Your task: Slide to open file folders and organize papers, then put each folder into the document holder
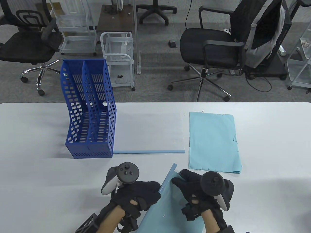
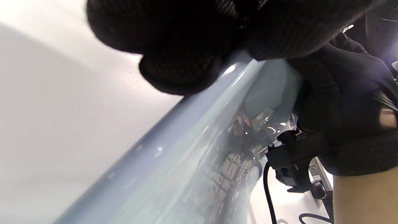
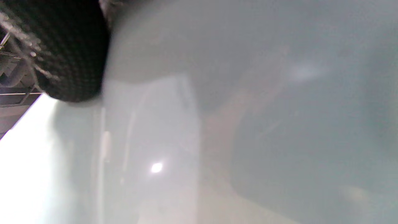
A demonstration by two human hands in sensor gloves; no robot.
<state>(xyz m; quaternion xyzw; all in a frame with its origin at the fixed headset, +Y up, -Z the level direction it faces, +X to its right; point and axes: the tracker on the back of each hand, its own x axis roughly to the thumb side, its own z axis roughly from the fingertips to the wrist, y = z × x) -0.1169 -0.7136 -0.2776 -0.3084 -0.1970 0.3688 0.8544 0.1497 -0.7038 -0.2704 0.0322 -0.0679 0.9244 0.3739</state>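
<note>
Pale blue and translucent, the folder (image 1: 170, 206) we hold lies at the near edge of the white counter (image 1: 267, 136), tilted, with its blue spine bar (image 1: 167, 178) running up and away between our hands. From the table view, our left hand (image 1: 138, 194) curls its grip round that bar on the folder's left edge, and our right hand (image 1: 192, 187) pinches the folder's top right corner. Farther back, a second clear folder (image 1: 150, 131) lies flat with its blue bar (image 1: 149, 152) along its near side, just beside the blue perforated document holder (image 1: 90, 114), which stands upright with two empty slots. A stack of light blue papers (image 1: 213, 143) lies to the right, apart from both folders. In the left wrist view, dark gloved fingers (image 2: 177, 68) close over the glossy bar (image 2: 174, 124), and the clear sheet beside it mirrors the glove. In the right wrist view, the folder's hazy sheet (image 3: 248, 109) fills nearly everything, with one gloved fingertip (image 3: 68, 56) pressed on it at the upper left.
</note>
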